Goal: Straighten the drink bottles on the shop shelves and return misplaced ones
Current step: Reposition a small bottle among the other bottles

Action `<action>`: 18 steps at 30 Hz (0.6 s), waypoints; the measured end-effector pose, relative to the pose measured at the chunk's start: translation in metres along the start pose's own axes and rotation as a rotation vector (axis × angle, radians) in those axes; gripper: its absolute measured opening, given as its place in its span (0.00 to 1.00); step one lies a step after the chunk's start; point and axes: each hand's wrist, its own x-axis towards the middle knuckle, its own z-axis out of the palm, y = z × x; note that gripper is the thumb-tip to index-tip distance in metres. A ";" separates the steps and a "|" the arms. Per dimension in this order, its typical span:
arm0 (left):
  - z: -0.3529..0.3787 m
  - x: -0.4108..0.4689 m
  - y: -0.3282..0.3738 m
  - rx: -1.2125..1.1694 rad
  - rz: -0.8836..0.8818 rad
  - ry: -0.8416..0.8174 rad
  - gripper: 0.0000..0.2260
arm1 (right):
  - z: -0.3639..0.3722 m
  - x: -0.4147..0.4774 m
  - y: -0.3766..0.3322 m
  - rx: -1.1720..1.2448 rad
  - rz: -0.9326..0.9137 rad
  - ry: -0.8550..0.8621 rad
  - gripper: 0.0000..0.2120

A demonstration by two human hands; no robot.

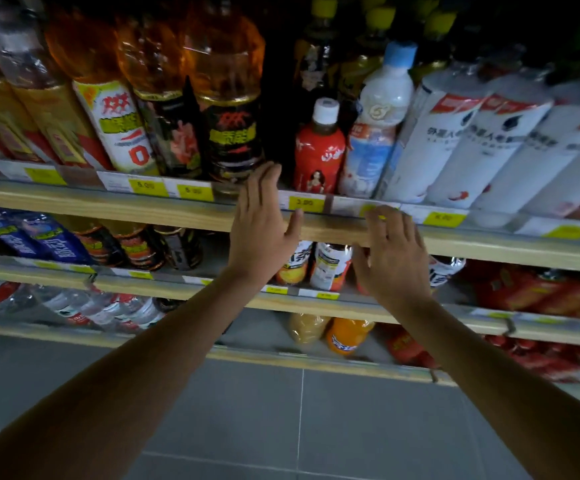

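My left hand [264, 223] is raised in front of the upper shelf edge [108, 206], fingers straight, its tips just below a dark-labelled tea bottle [233, 126]. My right hand [392, 258] hovers with spread fingers in front of the same shelf edge, holding nothing. Between and above the hands stand a small red bottle with a white cap [319, 150] and a pale bottle with a light-blue cap [378, 123]. Large white-labelled bottles [454, 140] lean at the right. Amber tea bottles [115, 98] fill the left.
Lower shelves hold blue-labelled bottles [42, 240], white and orange bottles [330, 268], red packs [541, 292], water bottles [101, 310] and an orange soda bottle [347, 334]. Yellow price tags [305, 203] line the shelf edges. Grey floor tiles [281, 427] lie below.
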 end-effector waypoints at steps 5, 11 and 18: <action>0.023 0.036 0.025 -0.052 -0.088 0.029 0.30 | 0.005 -0.011 0.045 -0.045 0.069 0.087 0.18; 0.043 0.060 0.029 0.009 -0.196 0.060 0.34 | 0.024 -0.004 0.058 -0.117 -0.006 0.244 0.15; 0.046 0.066 0.031 -0.017 -0.239 0.095 0.35 | 0.041 -0.007 0.068 -0.139 -0.071 0.300 0.15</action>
